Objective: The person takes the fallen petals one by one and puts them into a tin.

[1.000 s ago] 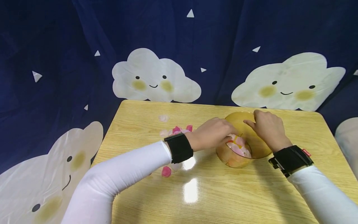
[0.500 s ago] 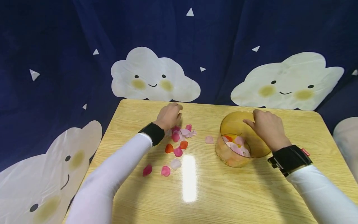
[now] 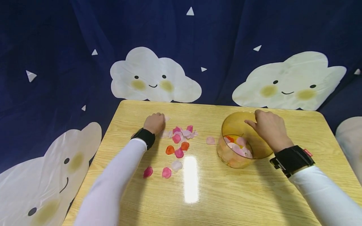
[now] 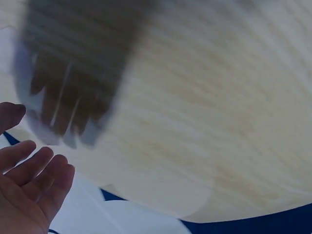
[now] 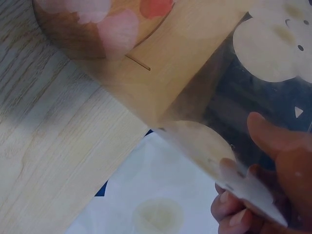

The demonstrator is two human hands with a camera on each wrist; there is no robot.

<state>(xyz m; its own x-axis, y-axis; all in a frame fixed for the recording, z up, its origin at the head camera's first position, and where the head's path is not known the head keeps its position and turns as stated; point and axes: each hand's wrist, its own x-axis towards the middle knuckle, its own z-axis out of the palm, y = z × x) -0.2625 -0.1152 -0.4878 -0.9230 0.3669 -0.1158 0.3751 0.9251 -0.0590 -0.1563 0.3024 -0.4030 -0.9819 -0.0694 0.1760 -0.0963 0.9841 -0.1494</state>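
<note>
My left hand (image 3: 154, 123) is low over the table's far left part, beside a pale petal (image 3: 167, 119). In the left wrist view its fingers (image 4: 57, 183) are loosely bent, the thumb stands apart, and I see nothing held. My right hand (image 3: 271, 128) grips the far right rim of a see-through amber tub (image 3: 234, 161), fingers outside and thumb inside, as the right wrist view shows. Pale pink and orange-red flower petals (image 3: 236, 149) lie in the tub. Between hand and tub, a cluster of pink petals (image 3: 187, 134) lies on the table.
Nearer me lie orange petals (image 3: 170, 150), a pale petal (image 3: 176, 165) and deep pink petals (image 3: 148, 172). One pale pink petal (image 3: 210, 140) is just left of the tub. The wooden table (image 3: 226, 194) ends at a dark blue cloud-print cloth (image 3: 220, 47).
My left hand has left the tub, swung across to the far left of the table, then drawn slightly left and down. The right hand keeps its grip on the tub's rim.
</note>
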